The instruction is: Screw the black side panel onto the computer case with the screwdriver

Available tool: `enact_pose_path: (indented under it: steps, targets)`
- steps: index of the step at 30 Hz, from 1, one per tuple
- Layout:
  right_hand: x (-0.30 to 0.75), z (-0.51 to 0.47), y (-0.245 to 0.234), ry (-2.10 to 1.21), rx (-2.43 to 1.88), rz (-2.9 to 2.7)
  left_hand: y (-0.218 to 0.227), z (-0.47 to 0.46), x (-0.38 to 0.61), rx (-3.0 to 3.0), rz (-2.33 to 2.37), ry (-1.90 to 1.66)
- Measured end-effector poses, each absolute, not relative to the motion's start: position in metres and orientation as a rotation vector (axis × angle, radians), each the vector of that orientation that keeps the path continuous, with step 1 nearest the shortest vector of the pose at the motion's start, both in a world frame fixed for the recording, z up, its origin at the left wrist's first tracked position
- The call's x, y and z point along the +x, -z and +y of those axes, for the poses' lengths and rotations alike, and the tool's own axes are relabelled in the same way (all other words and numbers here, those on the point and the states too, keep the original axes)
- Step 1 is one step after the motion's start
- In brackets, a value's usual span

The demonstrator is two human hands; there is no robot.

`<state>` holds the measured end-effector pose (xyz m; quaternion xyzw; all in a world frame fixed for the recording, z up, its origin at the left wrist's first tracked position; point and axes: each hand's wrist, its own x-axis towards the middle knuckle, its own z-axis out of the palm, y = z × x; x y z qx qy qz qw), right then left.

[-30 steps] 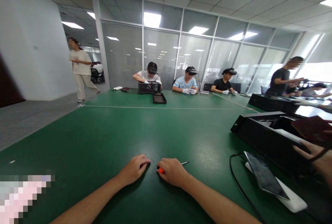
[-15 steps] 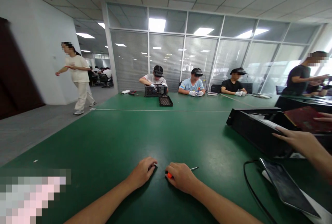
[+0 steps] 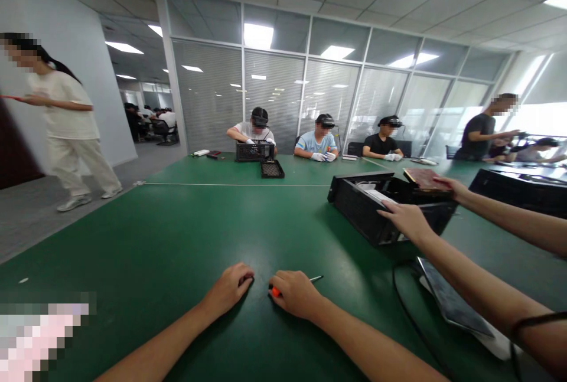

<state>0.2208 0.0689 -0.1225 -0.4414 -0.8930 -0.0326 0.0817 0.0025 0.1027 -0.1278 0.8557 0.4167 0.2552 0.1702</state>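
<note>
My right hand point(image 3: 295, 293) rests on the green table with its fingers wrapped round a screwdriver point(image 3: 275, 291). Its orange-and-black handle end shows at the left of the fist, and the thin metal shaft sticks out behind the hand to the right. Just left of it, my left hand point(image 3: 230, 287) lies on the table with curled fingers. A dark patch shows at its fingertips; whether that is an object or shadow I cannot make out. A small gap of table separates the two hands.
At right, a co-worker's hands point(image 3: 410, 222) hold a black metal case point(image 3: 363, 208) and a reddish board point(image 3: 427, 179). Nearer lie a tablet-like device point(image 3: 452, 296) and a black cable point(image 3: 401, 293). Across the table point(image 3: 199, 216), seated people work; one has a black case point(image 3: 254, 152).
The view has turned right, so most things sit further left in it. The walking person has come nearer on the left. The co-worker's board and case show more fully. My hands keep their grip.
</note>
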Motion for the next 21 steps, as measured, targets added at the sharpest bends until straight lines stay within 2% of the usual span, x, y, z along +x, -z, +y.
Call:
enact_pose_path:
  steps: [6, 13, 17, 21]
  targets:
    - [0.222, 0.067, 0.117, 0.127, -1.294, -2.704, 0.123, 0.103, 0.003, 2.402, 1.207, -0.698]
    - [0.210, 0.039, 0.097, 0.150, -1.268, -2.735, 0.110, 0.100, 0.006, 2.178, 1.169, -0.873]
    - [0.200, 0.004, 0.082, 0.140, -1.321, -2.678, 0.070, 0.091, 0.038, 2.172, 1.028, -1.012]
    - [0.202, -0.031, 0.071, 0.081, -1.375, -2.618, 0.016, 0.084, 0.103, 2.487, 0.855, -1.122]
